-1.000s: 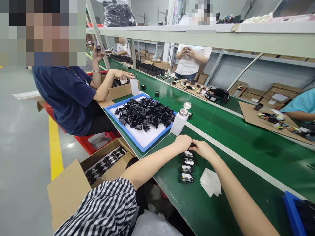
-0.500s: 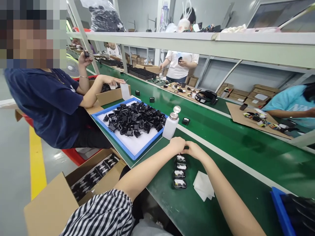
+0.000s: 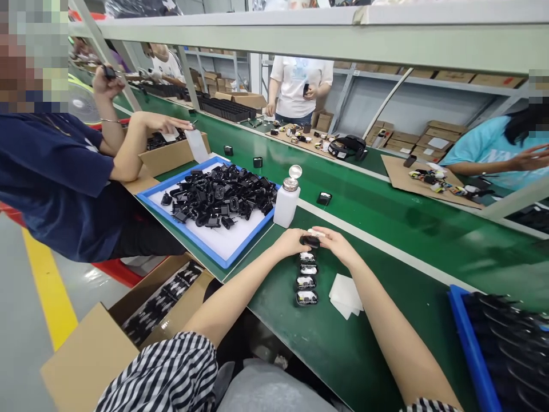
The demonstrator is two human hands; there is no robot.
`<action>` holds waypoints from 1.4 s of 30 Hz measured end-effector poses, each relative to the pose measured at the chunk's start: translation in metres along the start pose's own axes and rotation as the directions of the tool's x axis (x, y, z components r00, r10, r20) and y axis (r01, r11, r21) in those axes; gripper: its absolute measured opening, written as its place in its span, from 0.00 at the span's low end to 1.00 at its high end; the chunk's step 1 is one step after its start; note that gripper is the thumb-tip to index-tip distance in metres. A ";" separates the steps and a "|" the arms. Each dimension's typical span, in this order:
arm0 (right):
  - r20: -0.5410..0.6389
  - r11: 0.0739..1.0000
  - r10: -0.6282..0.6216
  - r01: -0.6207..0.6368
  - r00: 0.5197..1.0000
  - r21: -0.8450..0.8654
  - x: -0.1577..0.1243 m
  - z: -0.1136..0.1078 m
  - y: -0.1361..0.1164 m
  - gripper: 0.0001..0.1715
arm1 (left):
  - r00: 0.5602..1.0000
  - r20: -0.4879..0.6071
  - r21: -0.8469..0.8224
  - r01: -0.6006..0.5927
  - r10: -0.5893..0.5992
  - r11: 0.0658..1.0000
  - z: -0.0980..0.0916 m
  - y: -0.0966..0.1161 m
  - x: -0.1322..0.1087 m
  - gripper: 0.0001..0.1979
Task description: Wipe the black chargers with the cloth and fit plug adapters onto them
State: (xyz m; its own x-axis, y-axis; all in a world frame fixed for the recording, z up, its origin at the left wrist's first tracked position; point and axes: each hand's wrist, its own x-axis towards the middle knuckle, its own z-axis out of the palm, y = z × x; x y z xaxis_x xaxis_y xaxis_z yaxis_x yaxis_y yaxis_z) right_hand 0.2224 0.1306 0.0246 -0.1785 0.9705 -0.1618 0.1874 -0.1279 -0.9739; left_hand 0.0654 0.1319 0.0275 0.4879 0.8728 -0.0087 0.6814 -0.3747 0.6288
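Note:
My left hand (image 3: 291, 241) and my right hand (image 3: 335, 245) meet over the green belt (image 3: 386, 229), both pinching one small black part (image 3: 309, 241) between their fingertips. Just below that part lies a short column of several black parts with white labels (image 3: 306, 277), flat on the belt. A folded white cloth (image 3: 345, 294) rests to the right of the column, under my right forearm. A white dispenser bottle (image 3: 286, 198) with a metal cap stands just beyond my hands.
A blue-rimmed white tray (image 3: 195, 252) heaped with black plug parts lies at left, by a person in dark blue. A blue bin (image 3: 467, 343) of black parts is at right. An open cardboard box (image 3: 103, 343) sits on the floor. Other people work across the belt.
The view has tilted down and shifted left. My hands have lifted the small black part slightly off the top of the column; it now shows between my fingertips.

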 end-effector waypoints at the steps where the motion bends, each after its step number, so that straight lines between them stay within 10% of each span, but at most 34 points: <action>1: 0.003 0.998 -0.011 0.011 1.000 -0.059 0.000 -0.002 -0.001 0.15 | 1.000 -0.016 -0.055 0.001 -0.002 0.999 0.003 -0.002 0.001 0.19; 6: 0.079 0.917 0.014 0.019 0.997 -0.399 0.008 -0.026 -0.009 0.19 | 1.000 0.000 -0.125 -0.023 0.023 0.992 0.009 -0.005 0.007 0.17; 15: -0.360 0.666 -0.086 -0.215 0.929 -0.715 0.091 -0.074 -0.016 0.40 | 0.985 0.143 0.005 -0.099 0.097 0.995 0.004 0.004 0.024 0.17; 22: -0.241 0.577 -0.067 -0.159 0.968 -0.801 0.108 -0.091 -0.014 0.16 | 0.967 0.255 0.134 -0.010 -0.025 0.991 -0.001 0.021 0.024 0.16; 28: -0.079 0.606 0.147 -0.153 0.986 -0.781 0.066 -0.084 -0.026 0.10 | 0.935 0.342 0.129 0.055 -0.096 0.990 -0.003 0.023 0.028 0.15; 37: 0.112 0.435 0.043 0.082 0.993 -0.897 -0.016 -0.044 -0.002 0.12 | 0.993 0.020 0.139 0.114 -0.118 0.984 -0.019 0.014 -0.018 0.33; 42: 0.174 0.463 0.126 0.097 0.977 -0.881 -0.032 -0.036 0.004 0.18 | 0.859 -0.279 0.229 0.494 -0.429 0.839 -0.076 -0.044 -0.076 0.13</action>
State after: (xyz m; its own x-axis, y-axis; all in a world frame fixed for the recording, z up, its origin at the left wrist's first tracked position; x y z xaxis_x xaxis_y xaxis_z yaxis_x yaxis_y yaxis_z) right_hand 0.2633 0.1059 0.0316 -0.3185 0.8962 -0.3088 0.9206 0.2148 -0.3262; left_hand -0.0433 0.1060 0.0596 -0.0256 0.9978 -0.0607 0.9375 0.0450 0.3449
